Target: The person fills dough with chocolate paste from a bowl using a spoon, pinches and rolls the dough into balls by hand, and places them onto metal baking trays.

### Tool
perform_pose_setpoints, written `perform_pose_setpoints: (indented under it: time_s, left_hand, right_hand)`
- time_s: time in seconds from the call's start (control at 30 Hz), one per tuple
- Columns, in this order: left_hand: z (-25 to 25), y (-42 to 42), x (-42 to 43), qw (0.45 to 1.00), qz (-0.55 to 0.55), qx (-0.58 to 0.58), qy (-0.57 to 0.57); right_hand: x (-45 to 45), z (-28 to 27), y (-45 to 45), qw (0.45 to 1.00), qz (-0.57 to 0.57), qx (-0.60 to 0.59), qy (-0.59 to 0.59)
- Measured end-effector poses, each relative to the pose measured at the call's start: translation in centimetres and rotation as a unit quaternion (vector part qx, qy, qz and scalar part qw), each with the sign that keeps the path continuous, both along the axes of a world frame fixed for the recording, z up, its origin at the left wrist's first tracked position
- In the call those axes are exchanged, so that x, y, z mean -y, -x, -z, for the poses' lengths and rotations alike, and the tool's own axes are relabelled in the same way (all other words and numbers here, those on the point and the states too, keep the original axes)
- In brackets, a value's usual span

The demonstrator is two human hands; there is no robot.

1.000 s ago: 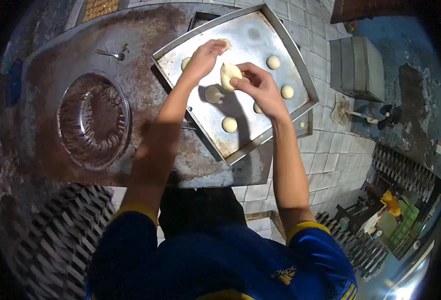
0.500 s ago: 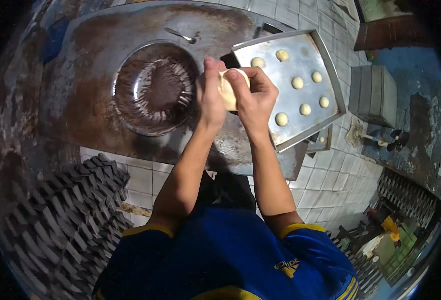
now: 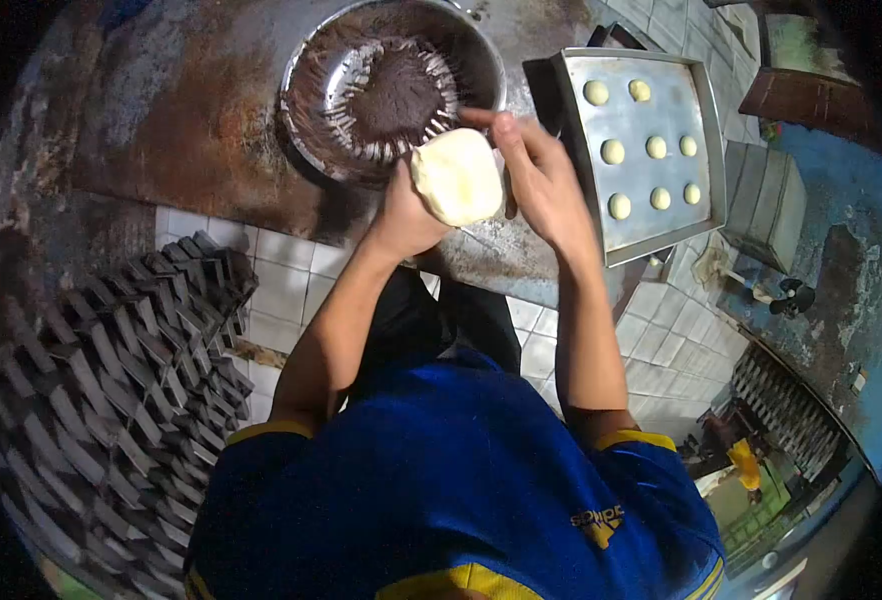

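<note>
A pale, flattened piece of dough (image 3: 458,178) rests in my left hand (image 3: 406,215), which is curled under it from the left. Close to the dough's right edge is my right hand (image 3: 546,185), its fingers stretched out and apart, with nothing seen in it. Just beyond the dough stands a round metal bowl (image 3: 299,145) with a dark brown, crumbly filling (image 3: 396,100) in it. To the right, a metal baking tray (image 3: 718,150) carries several round dough balls (image 3: 656,147) set in rows.
Both bowl and tray stand on a worn, stained table (image 3: 191,110). Stacked dark slatted pieces (image 3: 111,390) fill the lower left. Grey box-like tins (image 3: 766,205) lie right of the tray. White floor tiles (image 3: 281,265) show below the table's near edge.
The dough, earlier squeezed between both hands, is now spread flat on my left hand, and my right hand has come off it. The view has shifted, so bowl and tray appear elsewhere.
</note>
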State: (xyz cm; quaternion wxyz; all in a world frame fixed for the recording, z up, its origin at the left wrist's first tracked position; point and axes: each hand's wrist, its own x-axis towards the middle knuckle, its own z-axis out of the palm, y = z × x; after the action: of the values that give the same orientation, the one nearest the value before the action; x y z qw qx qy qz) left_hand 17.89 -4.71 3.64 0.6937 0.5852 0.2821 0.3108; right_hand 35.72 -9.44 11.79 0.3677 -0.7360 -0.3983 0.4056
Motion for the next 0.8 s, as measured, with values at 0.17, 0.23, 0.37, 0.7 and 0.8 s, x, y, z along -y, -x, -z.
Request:
perform_pose_setpoints:
  time_s: [0.17,0.23,0.37,0.7,0.8]
  left_hand:
    - [3.0,6.9,0.9,0.974,-0.059,-0.216,-0.033]
    - [3.4,9.8,0.0,0.944,-0.032,-0.302,-0.127]
    - [3.3,13.9,-1.3,0.951,-0.134,-0.278,0.006]
    - [4.8,16.0,-2.6,0.945,-0.19,-0.251,0.087]
    - [4.3,15.5,-2.2,0.942,-0.224,-0.208,0.139]
  right_hand:
    - [12.3,23.2,2.6,0.887,-0.19,0.344,0.244]
    - [16.3,27.9,3.7,0.907,-0.168,0.348,0.168]
    - [14.6,23.0,3.8,0.929,-0.205,0.301,0.065]
    - [-7.4,18.6,-3.8,0.84,-0.361,0.401,-0.056]
    - [-10.0,23.4,-5.1,0.782,-0.444,0.436,-0.029]
